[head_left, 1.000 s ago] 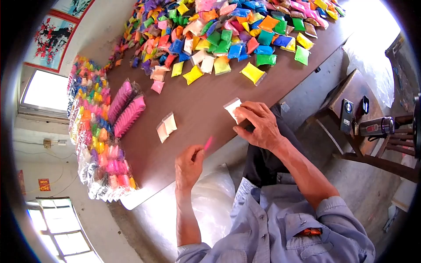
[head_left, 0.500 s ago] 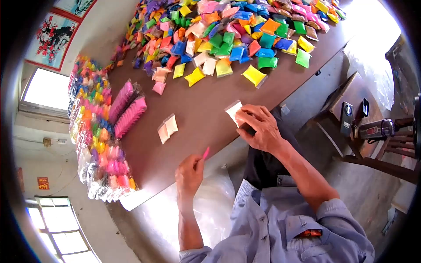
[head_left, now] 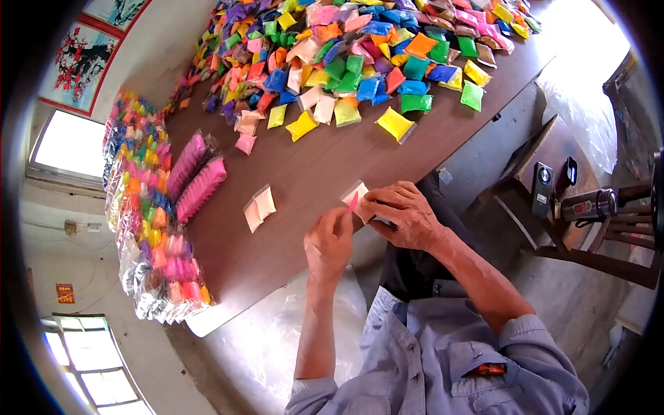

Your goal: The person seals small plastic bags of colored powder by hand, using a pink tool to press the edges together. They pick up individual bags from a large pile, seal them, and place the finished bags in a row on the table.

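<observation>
My left hand [head_left: 329,239] is closed on a small pink stick [head_left: 353,201], whose tip reaches over a pale packet [head_left: 355,193] at the table's near edge. From the right, my right hand [head_left: 400,213] has its bent fingers closed on that same packet and covers part of it. Something dark shows under these fingers, too hidden to make out. To the left on the brown table [head_left: 297,166] lies a pale peach packet pair [head_left: 259,208], touched by neither hand.
Many coloured packets [head_left: 360,62] are heaped across the far table. Pink packet stacks [head_left: 201,189] stand at the left, beside bagged colourful packets [head_left: 155,228] along the table's edge. At the right, a wooden stool [head_left: 564,155] holds a bottle [head_left: 589,205] and a dark device [head_left: 543,187].
My left hand has moved up and right with the pink stick, to the packet at my right hand. My right hand and that packet have shifted slightly left and down.
</observation>
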Available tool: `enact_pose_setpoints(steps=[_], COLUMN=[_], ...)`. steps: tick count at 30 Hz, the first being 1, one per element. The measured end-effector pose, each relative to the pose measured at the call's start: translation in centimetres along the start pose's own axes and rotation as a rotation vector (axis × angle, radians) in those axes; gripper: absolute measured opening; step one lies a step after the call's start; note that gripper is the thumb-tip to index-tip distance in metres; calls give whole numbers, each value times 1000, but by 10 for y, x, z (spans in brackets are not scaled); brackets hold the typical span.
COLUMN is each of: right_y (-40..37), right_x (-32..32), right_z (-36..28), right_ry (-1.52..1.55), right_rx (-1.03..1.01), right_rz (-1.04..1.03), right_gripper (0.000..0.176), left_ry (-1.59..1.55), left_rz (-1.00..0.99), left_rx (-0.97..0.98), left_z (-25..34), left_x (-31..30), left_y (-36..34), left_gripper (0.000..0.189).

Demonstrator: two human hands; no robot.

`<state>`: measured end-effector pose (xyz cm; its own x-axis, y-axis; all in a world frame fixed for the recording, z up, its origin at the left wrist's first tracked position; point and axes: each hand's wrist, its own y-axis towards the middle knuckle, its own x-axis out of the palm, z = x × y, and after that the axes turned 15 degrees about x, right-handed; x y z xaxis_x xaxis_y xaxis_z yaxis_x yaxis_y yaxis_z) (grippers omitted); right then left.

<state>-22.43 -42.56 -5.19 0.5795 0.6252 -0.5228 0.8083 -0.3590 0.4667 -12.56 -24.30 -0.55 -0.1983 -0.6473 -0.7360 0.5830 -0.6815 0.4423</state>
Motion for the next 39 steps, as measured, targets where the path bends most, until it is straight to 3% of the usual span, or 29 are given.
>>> enact_pose_setpoints(steps=[7,9,12,18,21,25,27,33,39], right_y=[0,-1,-3,-2,-1,0,0,0,0], right_x=[2,2,3,8,6,5,4,9,9], right_z=[3,5,6,8,7,7,7,5,4], right_ry=[-33,-33,-32,-7,-8,-24,-15,5,9], right_rx=[-34,-31,-29,-35,-39,-34,-17,-16,19], right_rz=[10,12,3,43,46,19,24,60,59], right_gripper=[37,37,36,34,33,32,31,29,26], left_ry=[-57,54,71,18,102,266,93,100,86], left_rz=[-60,-107,-61,-21,-51,-108,-4,-11,-92], left_rx=[-62,-116,-116,66,27,85,-77,-117,13], left_z=[-25,-28,-25,-1,-5,-39,-50,-88,-101], left_x=[-6,-11,-16,2,4,0,-7,-34,-36], left_y=[17,19,25,15,23,31,35,60,63], left_gripper=[9,15,9,10,9,13,13,12,10])
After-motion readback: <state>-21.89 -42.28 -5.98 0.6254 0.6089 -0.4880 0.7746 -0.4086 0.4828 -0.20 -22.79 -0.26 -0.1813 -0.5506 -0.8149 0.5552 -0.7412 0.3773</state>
